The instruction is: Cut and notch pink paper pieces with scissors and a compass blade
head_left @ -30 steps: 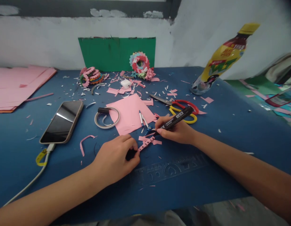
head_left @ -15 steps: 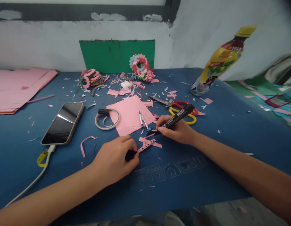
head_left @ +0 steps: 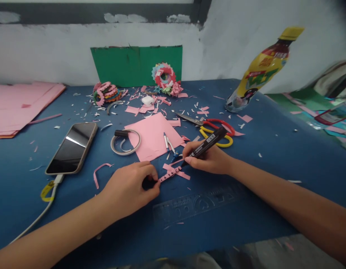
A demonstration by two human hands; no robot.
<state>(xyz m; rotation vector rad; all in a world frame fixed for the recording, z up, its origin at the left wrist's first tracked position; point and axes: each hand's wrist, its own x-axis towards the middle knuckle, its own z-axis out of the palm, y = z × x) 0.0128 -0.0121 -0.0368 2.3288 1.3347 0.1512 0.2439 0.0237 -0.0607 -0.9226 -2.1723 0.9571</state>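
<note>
A narrow pink paper strip (head_left: pixel 169 174) with black marks along it is pinched at its left end by my left hand (head_left: pixel 135 185). Around a black marker (head_left: pixel 208 145), my right hand (head_left: pixel 206 158) is closed, and the marker's tip is at the strip's right end. Other pink scraps lie crossed beneath the strip. Just behind are a pink square sheet (head_left: pixel 154 136) and a small blue and white compass (head_left: pixel 169 144). A clear ruler (head_left: pixel 195 205) lies in front of the strip.
Scissors (head_left: pixel 218 125) with red and yellow handles lie behind my right hand. A phone (head_left: pixel 72 148) with a cable, a ring-shaped band (head_left: pixel 114 145), a tilted-looking bottle (head_left: pixel 259 74), paper wreaths (head_left: pixel 164 76) and pink sheets (head_left: pixel 24 106) surround the work area.
The marker tip has come down onto the right end of the strip. My left hand still pinches the strip, and the whole view has shifted slightly.
</note>
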